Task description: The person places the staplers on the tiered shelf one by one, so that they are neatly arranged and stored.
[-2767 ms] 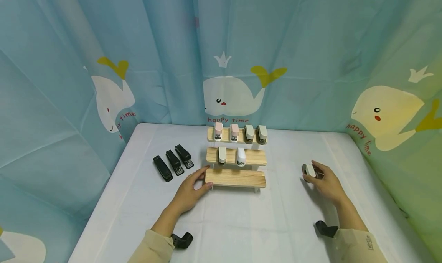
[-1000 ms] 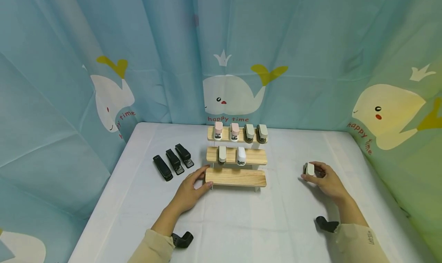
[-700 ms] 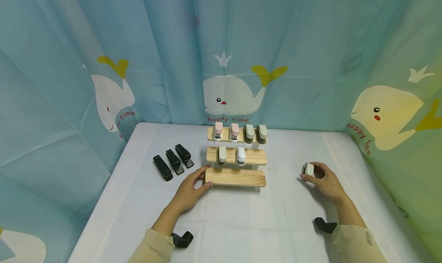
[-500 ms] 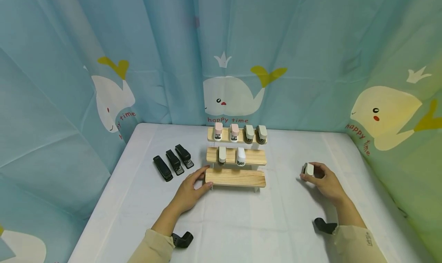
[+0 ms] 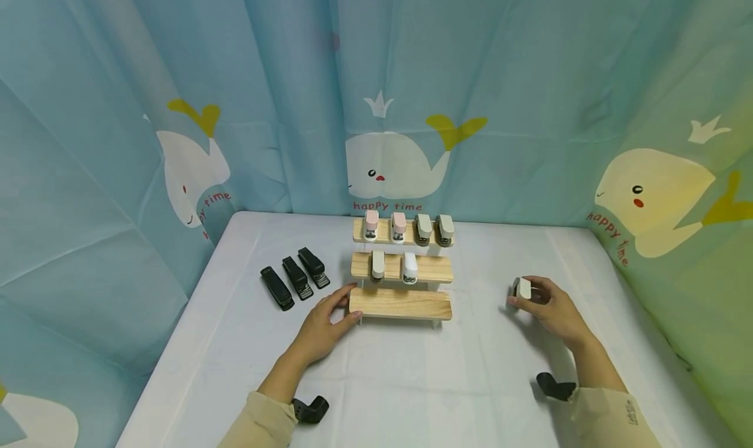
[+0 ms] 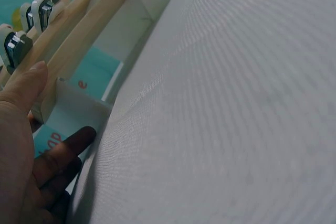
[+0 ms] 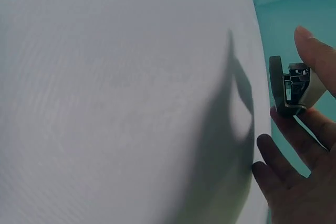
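My left hand (image 5: 320, 327) grips the left end of the lowest board of a three-tier wooden display stand (image 5: 400, 302), thumb at the front edge. In the left wrist view, the thumb lies over the board's end and the other fingers spread beside the pale support below. On the right, my right hand (image 5: 555, 310) holds a small cream-white stapler (image 5: 522, 289) between thumb and fingers. The right wrist view shows the stapler's dark base and metal front (image 7: 295, 85), raised over the table. The middle board bears a cream stapler (image 5: 378, 265) and a white stapler (image 5: 410, 267).
Two pink staplers (image 5: 371, 224) and two grey-green staplers (image 5: 423, 229) stand along the top board. Three black staplers (image 5: 297, 278) lie slanted on the white table (image 5: 470, 396) left of the stand. Blue whale-print curtains (image 5: 282, 108) enclose the table.
My right hand has shifted slightly left with the cream-white stapler, which has turned a little in the fingers. The left hand has stayed at the stand.
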Action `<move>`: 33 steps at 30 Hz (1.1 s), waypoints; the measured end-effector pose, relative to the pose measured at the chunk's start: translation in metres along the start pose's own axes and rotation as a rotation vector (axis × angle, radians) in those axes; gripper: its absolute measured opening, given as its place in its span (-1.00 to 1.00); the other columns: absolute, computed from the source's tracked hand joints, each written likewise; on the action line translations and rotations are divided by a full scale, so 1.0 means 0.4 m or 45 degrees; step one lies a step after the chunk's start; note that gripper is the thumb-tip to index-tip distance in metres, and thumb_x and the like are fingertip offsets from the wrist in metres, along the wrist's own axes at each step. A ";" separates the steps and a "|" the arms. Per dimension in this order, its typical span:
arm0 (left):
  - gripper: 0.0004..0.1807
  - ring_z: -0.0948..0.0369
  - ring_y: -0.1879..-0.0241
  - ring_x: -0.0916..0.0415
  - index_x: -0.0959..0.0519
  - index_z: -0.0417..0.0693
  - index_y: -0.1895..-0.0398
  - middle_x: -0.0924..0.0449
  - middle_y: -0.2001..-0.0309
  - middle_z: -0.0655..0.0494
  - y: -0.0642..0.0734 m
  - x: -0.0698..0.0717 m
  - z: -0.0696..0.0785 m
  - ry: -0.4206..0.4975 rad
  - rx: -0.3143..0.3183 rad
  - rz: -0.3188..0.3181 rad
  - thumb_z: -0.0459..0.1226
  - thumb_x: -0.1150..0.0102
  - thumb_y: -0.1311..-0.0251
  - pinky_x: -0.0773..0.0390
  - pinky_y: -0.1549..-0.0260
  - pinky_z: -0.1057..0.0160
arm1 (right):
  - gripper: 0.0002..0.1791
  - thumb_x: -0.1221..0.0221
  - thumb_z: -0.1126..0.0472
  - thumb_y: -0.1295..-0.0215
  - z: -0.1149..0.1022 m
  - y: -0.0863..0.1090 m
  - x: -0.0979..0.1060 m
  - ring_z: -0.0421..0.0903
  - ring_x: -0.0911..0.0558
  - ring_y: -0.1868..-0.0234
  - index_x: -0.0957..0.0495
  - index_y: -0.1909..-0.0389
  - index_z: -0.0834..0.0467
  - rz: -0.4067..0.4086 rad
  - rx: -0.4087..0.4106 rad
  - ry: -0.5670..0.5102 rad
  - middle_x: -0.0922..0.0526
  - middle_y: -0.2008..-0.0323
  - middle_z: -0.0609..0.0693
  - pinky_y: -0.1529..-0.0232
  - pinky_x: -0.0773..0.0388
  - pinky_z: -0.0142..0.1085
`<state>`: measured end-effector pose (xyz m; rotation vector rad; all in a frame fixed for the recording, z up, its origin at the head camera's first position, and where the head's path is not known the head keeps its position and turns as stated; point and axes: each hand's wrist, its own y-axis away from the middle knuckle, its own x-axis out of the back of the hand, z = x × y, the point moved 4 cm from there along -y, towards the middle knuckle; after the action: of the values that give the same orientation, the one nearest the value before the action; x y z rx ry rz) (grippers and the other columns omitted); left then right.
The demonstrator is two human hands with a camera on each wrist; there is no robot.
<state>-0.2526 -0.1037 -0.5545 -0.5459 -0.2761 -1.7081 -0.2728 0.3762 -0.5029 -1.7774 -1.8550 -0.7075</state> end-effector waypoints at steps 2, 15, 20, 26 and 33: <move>-0.28 0.06 -0.35 -0.47 -0.35 0.48 -0.52 -0.66 -0.09 0.32 0.001 0.000 -0.001 -0.003 -0.002 -0.002 0.19 -0.29 -0.31 -0.33 -0.43 -0.20 | -0.19 -0.36 0.00 -0.39 -0.007 0.001 -0.002 -0.24 -0.60 -0.09 -0.26 -0.48 0.30 -0.006 0.007 0.006 -0.50 -0.30 0.38 0.12 -0.49 -0.53; -0.29 0.07 -0.33 -0.48 -0.36 0.48 -0.51 -0.65 -0.10 0.31 0.002 -0.003 -0.002 -0.004 -0.001 0.004 0.19 -0.30 -0.31 -0.34 -0.41 -0.21 | -0.17 -0.40 -0.05 -0.33 -0.060 0.008 -0.020 0.47 -0.20 -0.50 -0.30 -0.47 0.24 0.000 0.064 -0.054 -0.46 -0.34 0.39 -0.39 -0.14 0.45; -0.29 0.06 -0.32 -0.49 -0.35 0.50 -0.51 -0.65 -0.09 0.30 0.002 -0.002 -0.002 -0.006 -0.014 0.009 0.18 -0.30 -0.31 -0.36 -0.39 -0.21 | -0.21 -0.41 -0.05 -0.31 -0.079 0.009 -0.028 0.40 -0.30 -0.46 -0.35 -0.42 0.23 0.038 0.109 -0.021 -0.51 -0.30 0.35 -0.39 -0.20 0.38; -0.30 0.05 -0.31 -0.49 -0.34 0.51 -0.51 -0.66 -0.11 0.29 0.002 -0.001 0.001 -0.007 -0.032 0.006 0.19 -0.29 -0.32 -0.37 -0.38 -0.22 | -0.22 -0.43 -0.05 -0.30 -0.112 0.010 -0.036 0.34 -0.34 -0.43 -0.37 -0.41 0.21 0.054 0.140 0.012 -0.50 -0.32 0.34 -0.40 -0.23 0.34; -0.31 0.05 -0.33 -0.48 -0.34 0.59 -0.48 -0.66 -0.10 0.29 0.003 0.001 0.003 -0.006 0.000 0.018 0.18 -0.31 -0.30 -0.35 -0.40 -0.22 | -0.19 -0.45 -0.01 -0.28 -0.153 0.015 -0.042 0.40 -0.29 -0.47 -0.36 -0.44 0.22 0.045 0.173 0.007 -0.35 -0.43 0.36 -0.43 -0.21 0.34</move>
<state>-0.2511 -0.1038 -0.5534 -0.5511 -0.2750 -1.6929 -0.2668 0.3236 -0.4673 -1.7152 -1.8180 -0.5589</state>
